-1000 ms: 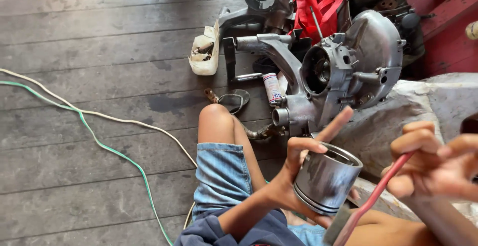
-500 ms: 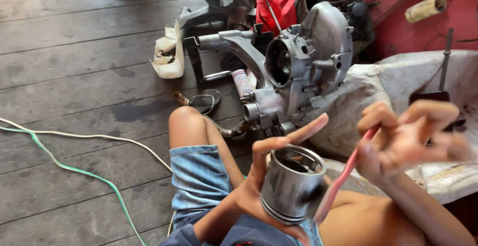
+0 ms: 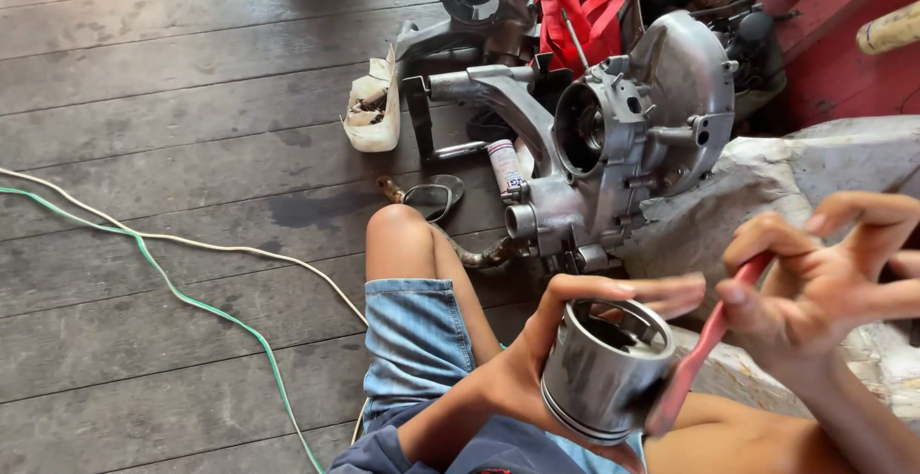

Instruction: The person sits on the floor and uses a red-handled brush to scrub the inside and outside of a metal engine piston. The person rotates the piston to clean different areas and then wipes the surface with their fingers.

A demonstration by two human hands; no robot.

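Head view: left hand point(image 3: 551, 364) clamped around a metal piston point(image 3: 606, 369), open skirt up, held over the lap just right of the bent knee. Right hand point(image 3: 824, 287) pinches a red-handled brush point(image 3: 704, 349), fingers splayed; its lower end touches the piston's side. Beyond, an engine casing point(image 3: 637, 138) rests on the plank floor point(image 3: 192, 100) beside a grey cloth point(image 3: 795, 177). A green-and-white cable point(image 3: 192, 292) crosses the boards at left.

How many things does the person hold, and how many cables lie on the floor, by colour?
Metal piston, in the left hand: 1
Red-handled tool, in the right hand: 1
Green cable: 1
White cable: 1
Total: 4
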